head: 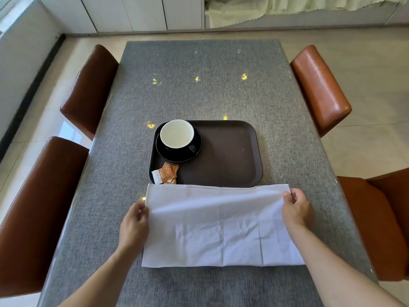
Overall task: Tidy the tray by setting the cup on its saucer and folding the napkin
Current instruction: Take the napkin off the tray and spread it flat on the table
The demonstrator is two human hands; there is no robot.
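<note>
A white cloth napkin (221, 227) lies spread on the grey table in front of the dark brown tray (230, 156), its far edge overlapping the tray's near rim. My left hand (134, 224) pinches the napkin's left edge and my right hand (295, 207) pinches its far right corner, lifting a loose fold. A black cup with a white inside (177, 134) stands upright on its black saucer (177, 155) in the tray's far left corner.
Orange and white sugar packets (165, 173) lie in the tray's near left corner, partly under the napkin's edge. Brown leather chairs (88, 89) flank both long sides of the grey table (203, 85). Beyond it are pale floor and white cabinets.
</note>
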